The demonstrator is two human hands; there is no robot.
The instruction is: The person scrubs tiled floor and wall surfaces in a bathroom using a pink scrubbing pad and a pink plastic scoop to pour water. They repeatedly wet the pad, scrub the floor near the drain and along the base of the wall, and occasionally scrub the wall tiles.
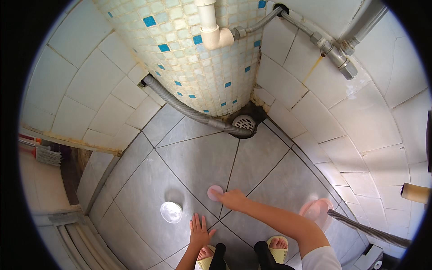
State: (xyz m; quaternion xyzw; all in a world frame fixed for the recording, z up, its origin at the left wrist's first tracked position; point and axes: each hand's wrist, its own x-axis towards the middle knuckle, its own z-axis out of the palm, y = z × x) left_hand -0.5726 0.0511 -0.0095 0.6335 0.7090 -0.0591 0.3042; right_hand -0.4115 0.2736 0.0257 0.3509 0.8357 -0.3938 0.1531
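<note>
On the grey floor tiles lies a round, flat pink disc (214, 192), touched by the index finger of my right hand (233, 199). That hand's other fingers look curled in; whether it grips the disc's edge I cannot tell. My left hand (199, 232) rests palm down on the tiles with its fingers spread and nothing in it. Up and to the left of it stands a round, clear plastic tub (171, 212) with something whitish in it.
A grey corrugated hose (199, 116) runs to the floor drain (243, 123) below the mosaic column. At the right, a pink basin (316, 212) stands by another corrugated hose (368, 228). A brush (48, 156) is at the left. Yellow slippers (278, 253) are on my feet.
</note>
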